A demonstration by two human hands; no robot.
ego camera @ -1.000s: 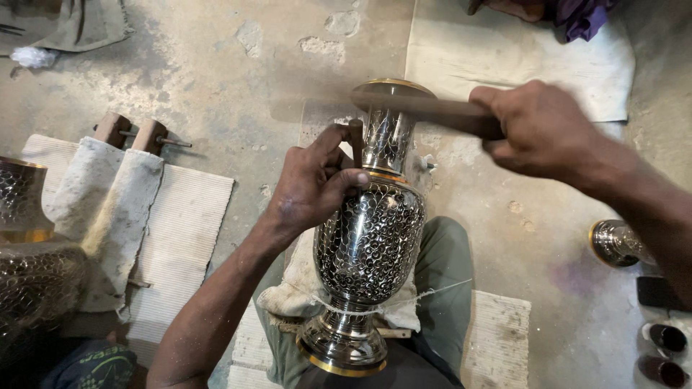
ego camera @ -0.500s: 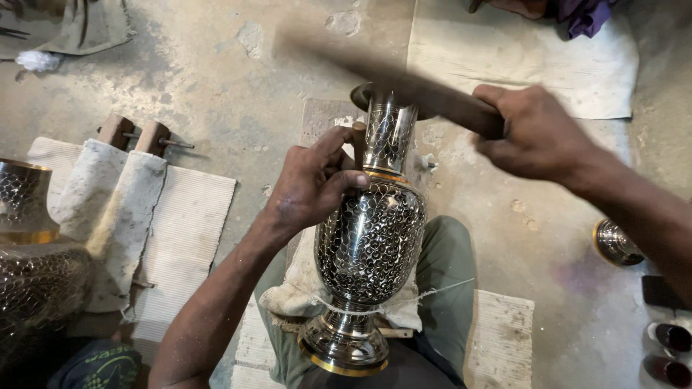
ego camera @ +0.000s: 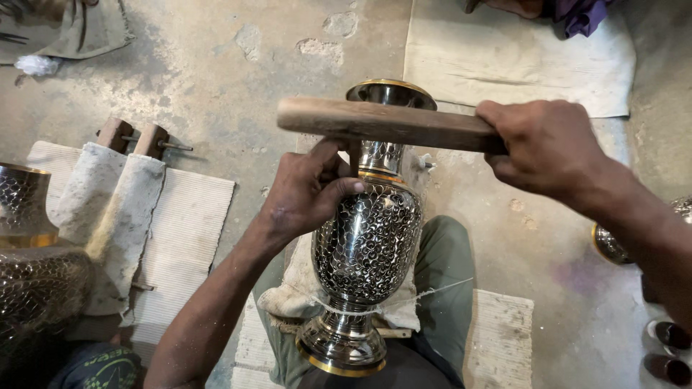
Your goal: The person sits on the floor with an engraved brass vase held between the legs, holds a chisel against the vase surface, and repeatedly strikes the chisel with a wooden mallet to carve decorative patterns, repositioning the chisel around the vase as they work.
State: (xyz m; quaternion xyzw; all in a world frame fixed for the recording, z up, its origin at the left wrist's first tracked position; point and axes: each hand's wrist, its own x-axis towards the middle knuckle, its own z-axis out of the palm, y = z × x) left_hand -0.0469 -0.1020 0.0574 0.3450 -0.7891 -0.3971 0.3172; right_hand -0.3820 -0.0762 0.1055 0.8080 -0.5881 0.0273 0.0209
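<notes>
Two bare hands are in view, a left hand (ego camera: 306, 191) and a right hand (ego camera: 548, 148). One brown wooden stick (ego camera: 382, 124) shows. One tall engraved metal vase with gold bands (ego camera: 366, 245) stands at centre. Two more patterned metal vessels (ego camera: 25, 209) sit at the left edge. Two short wooden blocks (ego camera: 133, 137) lie on the floor.

A: Right hand (ego camera: 551, 148) wraps the stick (ego camera: 382, 122), so the end inside the fist is hidden.

B: And the stick covers part of the vase (ego camera: 367, 245) neck. Whatever the left hand (ego camera: 306, 191) pinches there, I can't tell; the fingers cover it.

A: Far left of that hand, a second vase (ego camera: 25, 209) is cut by the edge.

B: Below the right forearm, a brass piece (ego camera: 613, 245) peeks out, mostly hidden. Top edge, purple cloth (ego camera: 577, 14) cropped.
</notes>
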